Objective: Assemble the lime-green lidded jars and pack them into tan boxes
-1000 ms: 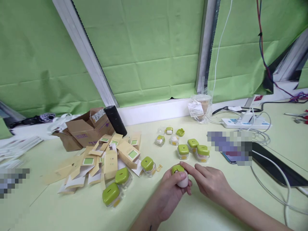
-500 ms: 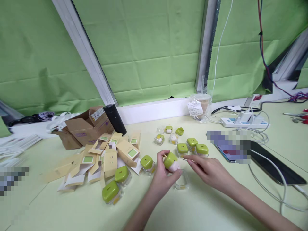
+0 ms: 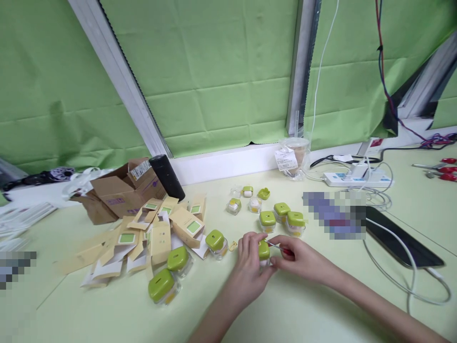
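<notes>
My left hand (image 3: 252,264) is closed around a small green-topped container (image 3: 264,249), whose lower part is whitish and mostly hidden by fingers. My right hand (image 3: 298,257) grips a small red-handled screwdriver (image 3: 274,245), its thin metal shaft reaching to the green top. A small yellow piece (image 3: 233,246) lies left of my left hand. Similar green-lidded clear containers stand around: one (image 3: 216,243) nearby on the left, two more (image 3: 162,286) nearer me, and a group (image 3: 267,220) just beyond my hands. Farther back is a loose green lid (image 3: 263,193) beside opened containers (image 3: 254,205).
Opened cardboard packages (image 3: 160,243) are heaped on the left, before a brown carton (image 3: 124,190) and a black cylinder (image 3: 167,177). A bagged cup (image 3: 295,157) stands at the back. Rightward are a power strip (image 3: 357,178), a dark phone-like slab (image 3: 400,236), cables and red-handled tools (image 3: 446,169).
The green-topped piece has come down and right, and the clear base on the table is no longer visible. The screwdriver now meets its top. A yellow piece now lies on the table.
</notes>
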Demonstrator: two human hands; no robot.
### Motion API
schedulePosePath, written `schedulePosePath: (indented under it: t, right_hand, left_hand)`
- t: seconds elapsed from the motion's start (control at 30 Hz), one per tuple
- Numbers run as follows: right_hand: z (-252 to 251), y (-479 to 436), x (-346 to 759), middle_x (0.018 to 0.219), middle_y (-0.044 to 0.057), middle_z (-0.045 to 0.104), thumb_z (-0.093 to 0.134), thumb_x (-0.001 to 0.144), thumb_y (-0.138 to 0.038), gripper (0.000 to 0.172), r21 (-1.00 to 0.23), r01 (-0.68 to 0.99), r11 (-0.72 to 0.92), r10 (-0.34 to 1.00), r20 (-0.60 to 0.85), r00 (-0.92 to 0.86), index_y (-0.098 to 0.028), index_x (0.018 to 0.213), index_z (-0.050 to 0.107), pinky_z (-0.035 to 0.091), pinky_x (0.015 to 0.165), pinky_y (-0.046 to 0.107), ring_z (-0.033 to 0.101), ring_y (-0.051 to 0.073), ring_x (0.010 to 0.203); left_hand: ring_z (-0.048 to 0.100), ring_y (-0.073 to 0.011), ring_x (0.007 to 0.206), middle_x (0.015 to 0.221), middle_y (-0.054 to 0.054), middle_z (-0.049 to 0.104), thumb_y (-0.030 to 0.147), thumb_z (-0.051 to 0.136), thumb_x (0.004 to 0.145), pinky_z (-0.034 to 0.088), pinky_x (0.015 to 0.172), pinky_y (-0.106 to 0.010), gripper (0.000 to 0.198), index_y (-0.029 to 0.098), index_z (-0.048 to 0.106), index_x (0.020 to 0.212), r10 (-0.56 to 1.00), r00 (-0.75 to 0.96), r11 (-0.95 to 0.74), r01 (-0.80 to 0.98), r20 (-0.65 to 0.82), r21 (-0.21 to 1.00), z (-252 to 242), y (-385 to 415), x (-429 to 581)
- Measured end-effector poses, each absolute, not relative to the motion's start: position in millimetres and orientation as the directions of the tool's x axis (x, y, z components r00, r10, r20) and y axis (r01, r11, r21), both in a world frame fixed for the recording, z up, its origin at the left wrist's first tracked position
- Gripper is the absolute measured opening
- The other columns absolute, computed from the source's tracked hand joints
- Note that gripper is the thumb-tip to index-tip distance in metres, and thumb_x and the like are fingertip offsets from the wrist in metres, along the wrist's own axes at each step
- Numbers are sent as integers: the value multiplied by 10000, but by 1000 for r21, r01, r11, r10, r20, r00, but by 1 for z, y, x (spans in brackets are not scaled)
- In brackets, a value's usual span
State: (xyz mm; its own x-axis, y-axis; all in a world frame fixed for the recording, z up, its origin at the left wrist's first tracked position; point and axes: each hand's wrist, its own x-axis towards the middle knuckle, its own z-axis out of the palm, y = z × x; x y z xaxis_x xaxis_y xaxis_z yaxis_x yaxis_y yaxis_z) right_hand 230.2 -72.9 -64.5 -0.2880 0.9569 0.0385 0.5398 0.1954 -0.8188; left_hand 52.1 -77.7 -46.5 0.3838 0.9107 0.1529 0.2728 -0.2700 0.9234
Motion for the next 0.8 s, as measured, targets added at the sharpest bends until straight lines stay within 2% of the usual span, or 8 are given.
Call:
schedulePosePath:
  t: [0.17,0.3,0.37,0.43,0.53,0.6,0.7,0.8]
  right_hand:
    - [-69,-72,225,533,-87,309,588,786,-314,267,-853,491,177,960,40,-276,-162,1004,616,269,451,204,341,101,494]
    - [-55,-73,227,547,-80,244,538,823,-362,241,-863,463,203,976,143,-161,-159,895,644,272,464,212,306,102,492]
    - [-51,-75,224,549,-77,227,549,810,-383,254,-883,415,219,975,181,-130,-161,866,660,259,464,214,291,103,494]
    - [-50,-78,220,548,-73,225,557,795,-374,246,-904,356,236,971,205,-124,-158,839,666,237,460,215,274,100,497]
    - [-55,-82,215,532,-70,237,551,762,-285,187,-913,311,262,964,233,-128,-159,630,591,206,456,218,246,88,496]
    - [-58,-84,214,515,-69,247,536,740,-245,240,-913,308,269,962,236,-140,-169,520,479,195,454,219,235,81,492]
    - [-59,-84,215,500,-74,236,545,705,-238,289,-916,302,263,963,230,-140,-186,487,363,190,447,214,222,76,485]
    - [-57,-83,215,510,-77,228,568,671,-245,300,-924,289,249,967,220,-131,-198,505,323,197,437,203,221,74,487]
  left_hand:
    - [428,-261,1138,1229,-108,415,151,643,683,304,986,-385,580,214,407,1209,930,368,-82,250,-17,965,-45,-74,45]
    - [478,-215,1095,1170,-84,468,275,572,802,338,963,-355,421,216,397,1180,970,238,-40,-36,47,999,-39,-66,45]
    - [519,-208,1069,1146,-69,492,302,612,787,389,917,-342,457,240,378,1175,970,233,-25,-198,72,980,-38,-66,49]
    - [574,-199,994,1118,-60,520,281,694,725,437,848,-323,544,252,376,1165,954,293,17,-271,66,962,-39,-69,54]
    - [612,-179,887,988,-58,612,231,743,677,453,807,-308,522,217,425,1091,912,407,64,-259,48,964,-41,-76,60]
    - [618,-180,865,892,-55,658,222,749,672,452,803,-308,471,200,448,1033,893,448,80,-235,35,969,-42,-79,60]
    - [624,-183,876,898,-58,683,210,774,638,454,794,-300,454,196,471,977,900,435,91,-205,8,975,-41,-79,58]
    - [630,-173,824,884,-47,684,210,804,589,466,751,-291,465,186,497,936,894,446,150,-230,-33,962,-40,-76,58]
